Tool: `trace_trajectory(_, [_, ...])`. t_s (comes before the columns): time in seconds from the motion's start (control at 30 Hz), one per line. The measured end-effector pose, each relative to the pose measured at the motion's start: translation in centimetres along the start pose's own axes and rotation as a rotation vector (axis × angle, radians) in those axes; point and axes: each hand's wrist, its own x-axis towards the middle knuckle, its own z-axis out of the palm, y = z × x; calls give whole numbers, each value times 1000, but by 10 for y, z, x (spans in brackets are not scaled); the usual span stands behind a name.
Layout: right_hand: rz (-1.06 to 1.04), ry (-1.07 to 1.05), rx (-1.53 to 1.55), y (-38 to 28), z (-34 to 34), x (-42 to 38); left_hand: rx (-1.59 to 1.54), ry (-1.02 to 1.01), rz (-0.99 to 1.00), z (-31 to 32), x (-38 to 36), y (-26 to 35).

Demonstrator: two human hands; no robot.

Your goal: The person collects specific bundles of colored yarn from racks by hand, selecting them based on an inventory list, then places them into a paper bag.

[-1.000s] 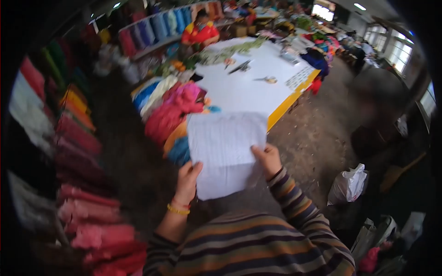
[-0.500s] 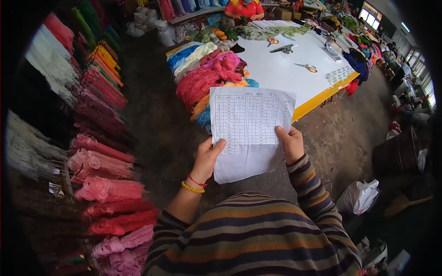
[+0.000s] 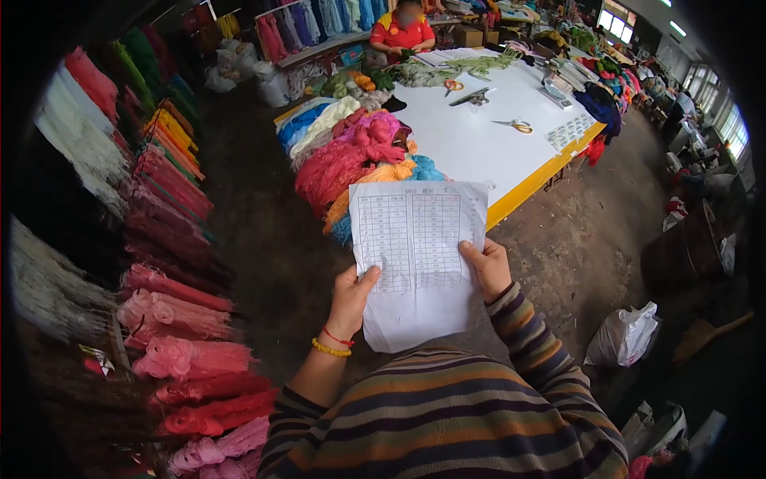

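Observation:
A white sheet of paper (image 3: 419, 315) printed with a two-part table is held up in front of my body. My left hand (image 3: 349, 297) grips its left edge, thumb on the front; a red string and a yellow beaded bracelet circle that wrist. At the opposite edge, my right hand (image 3: 488, 267) pinches the sheet with its thumb on the front. The other fingers of both hands are mostly behind the paper. Just past the sheet's top edge lie heaped yarn skeins (image 3: 343, 164) in red, orange, blue and cream.
A white table (image 3: 471, 160) with a yellow edge bears orange-handled scissors (image 3: 454, 85) and gold-handled scissors (image 3: 515, 125). Hanging yarn skeins (image 3: 179, 315) line my left. A person in red (image 3: 401, 33) is at the table's far side. A plastic bag (image 3: 624, 335) sits on the floor at right.
The paper and both hands appear lower and slightly left in view. The camera has tilted up a little, showing more of the person in red. Both hands keep their hold.

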Motion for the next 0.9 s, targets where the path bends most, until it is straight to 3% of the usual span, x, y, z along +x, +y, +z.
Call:
trace_trajectory(0.53, [59, 30, -31, 15, -10, 28, 14, 38, -76, -7, 28, -19])
trace_trajectory(0.9, [45, 16, 17, 1, -73, 85, 33, 64, -93, 50, 91, -45])
